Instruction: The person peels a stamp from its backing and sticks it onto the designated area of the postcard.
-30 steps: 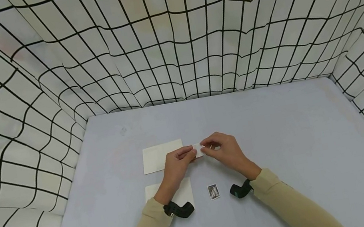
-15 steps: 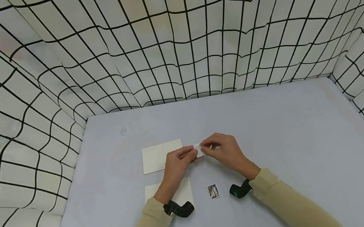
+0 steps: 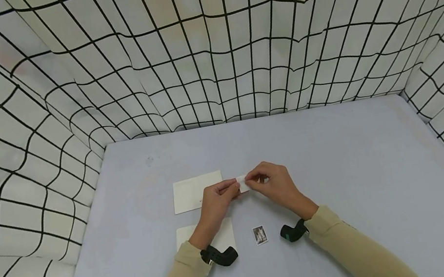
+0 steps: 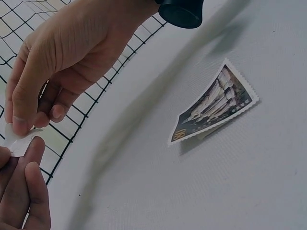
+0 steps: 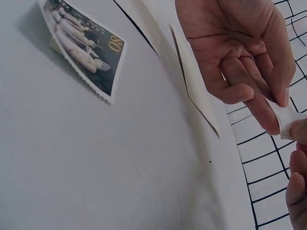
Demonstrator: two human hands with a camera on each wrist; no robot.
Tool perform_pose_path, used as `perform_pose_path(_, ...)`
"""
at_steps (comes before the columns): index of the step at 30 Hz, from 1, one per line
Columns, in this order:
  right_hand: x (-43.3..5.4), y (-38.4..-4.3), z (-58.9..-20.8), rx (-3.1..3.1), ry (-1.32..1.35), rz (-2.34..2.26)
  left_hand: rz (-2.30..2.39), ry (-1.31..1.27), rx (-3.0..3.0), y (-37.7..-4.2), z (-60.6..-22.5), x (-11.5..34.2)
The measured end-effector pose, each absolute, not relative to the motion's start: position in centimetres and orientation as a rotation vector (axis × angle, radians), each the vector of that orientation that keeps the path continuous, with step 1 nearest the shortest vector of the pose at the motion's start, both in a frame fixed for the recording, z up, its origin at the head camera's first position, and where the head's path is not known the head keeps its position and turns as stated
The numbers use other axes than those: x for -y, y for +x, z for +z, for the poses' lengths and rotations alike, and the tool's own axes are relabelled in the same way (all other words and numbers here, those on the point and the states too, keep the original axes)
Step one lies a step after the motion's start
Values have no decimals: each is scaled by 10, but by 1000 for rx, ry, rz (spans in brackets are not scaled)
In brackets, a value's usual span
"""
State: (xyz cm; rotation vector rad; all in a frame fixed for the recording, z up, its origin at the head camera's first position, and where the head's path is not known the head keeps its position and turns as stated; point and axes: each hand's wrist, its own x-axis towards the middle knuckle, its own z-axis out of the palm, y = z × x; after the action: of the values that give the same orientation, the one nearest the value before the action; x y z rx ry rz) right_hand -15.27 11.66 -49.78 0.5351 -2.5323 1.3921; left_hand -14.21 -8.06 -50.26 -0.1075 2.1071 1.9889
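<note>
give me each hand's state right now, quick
Left hand: holding, pinching one side of a small white rectangular paper piece.
Right hand: holding, pinching the paper piece's opposite side.

White piece (image 3: 242, 184): thin matt paper. Stamp (image 4: 216, 105): paper, smooth printed face, toothed edge. Cream sheets (image 3: 189, 194): smooth matt paper. Counter (image 3: 318, 151): matt, fine fabric-like texture. Sleeves (image 3: 351, 239): matt cloth. Wrist cameras (image 3: 224, 257): smooth dark plastic by the look.

At three o'clock our left hand (image 5: 244, 48) pinches a white paper slip (image 5: 285, 118); at ten, a dark rectangular paper stamp (image 5: 86, 47).
</note>
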Motion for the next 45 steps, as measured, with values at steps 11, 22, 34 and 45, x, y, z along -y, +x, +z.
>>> perform_pose_path(11, -119, -151, -494, 2527, 585, 1367, 1981, -104, -2132, -142, -501, 80)
perform_pose_path(22, -120, -149, -492, 2511, 625, 1372, 1970, -107, -2177, -144, -501, 81)
perform_pose_path(34, -125, -147, -491, 2502, 580, 1478, 1957, -144, -2190, -146, -500, 83)
perform_pose_path(45, -135, -151, -495, 2552, 467, 1510, 1941, -178, -2195, -146, -499, 83)
